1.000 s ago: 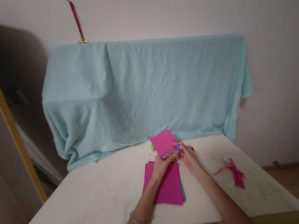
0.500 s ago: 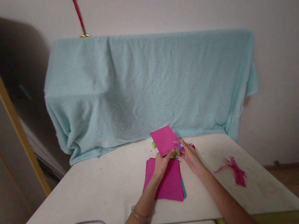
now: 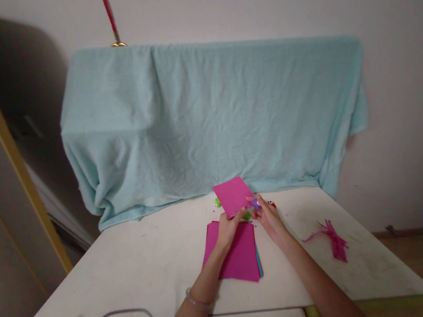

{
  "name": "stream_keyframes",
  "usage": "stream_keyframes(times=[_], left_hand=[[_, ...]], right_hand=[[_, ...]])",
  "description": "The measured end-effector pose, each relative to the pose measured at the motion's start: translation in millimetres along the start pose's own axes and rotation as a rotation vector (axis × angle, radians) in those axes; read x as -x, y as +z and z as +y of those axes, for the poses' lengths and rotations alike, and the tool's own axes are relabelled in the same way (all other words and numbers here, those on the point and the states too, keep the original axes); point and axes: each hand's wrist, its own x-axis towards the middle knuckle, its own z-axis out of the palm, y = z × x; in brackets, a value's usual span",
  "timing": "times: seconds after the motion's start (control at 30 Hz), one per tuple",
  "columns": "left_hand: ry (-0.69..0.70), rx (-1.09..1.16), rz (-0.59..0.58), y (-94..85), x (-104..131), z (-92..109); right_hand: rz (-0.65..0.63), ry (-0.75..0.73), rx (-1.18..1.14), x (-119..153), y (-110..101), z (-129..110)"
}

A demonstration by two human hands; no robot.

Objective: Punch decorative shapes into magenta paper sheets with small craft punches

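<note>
A sheet of pink paper (image 3: 233, 195) is held up at its lower edge by my left hand (image 3: 228, 228), fingers closed on it. A row of small punched marks runs along that edge. My right hand (image 3: 268, 219) is closed around a small purple hole punch (image 3: 256, 204), which sits at the sheet's lower right corner. The fingers partly hide the punch. Below my left hand lies a stack of coloured paper (image 3: 238, 257), magenta on top, with a blue edge showing at the right. Small green (image 3: 218, 202) and red (image 3: 272, 205) punch-like objects sit on the table nearby.
Cut magenta paper strips (image 3: 337, 244) lie at the right of the white table (image 3: 143, 262). A light blue towel (image 3: 206, 122) drapes over something at the back. A grey cable (image 3: 111, 314) loops over the front left edge. Tiny paper bits are scattered near my hands.
The view has shifted slightly. Both hands keep hold of the pink paper and the purple punch, with the punch still at the right end of the sheet's lower edge.
</note>
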Motion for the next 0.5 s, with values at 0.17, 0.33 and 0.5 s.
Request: stream_keyframes(times=[0.17, 0.33, 0.5], left_hand=[[0.003, -0.017, -0.005, -2.3, -0.7, -1.5], [-0.001, -0.015, -0.011, -4.3, -2.7, -7.9], [0.01, 0.052, 0.014, -0.2, -1.0, -5.0]], right_hand=[[0.011, -0.003, -0.009, -0.4, -2.4, -0.1], [0.006, -0.004, -0.007, -1.7, -3.2, 0.7], [-0.038, -0.001, 0.009, -0.8, -1.3, 0.8]])
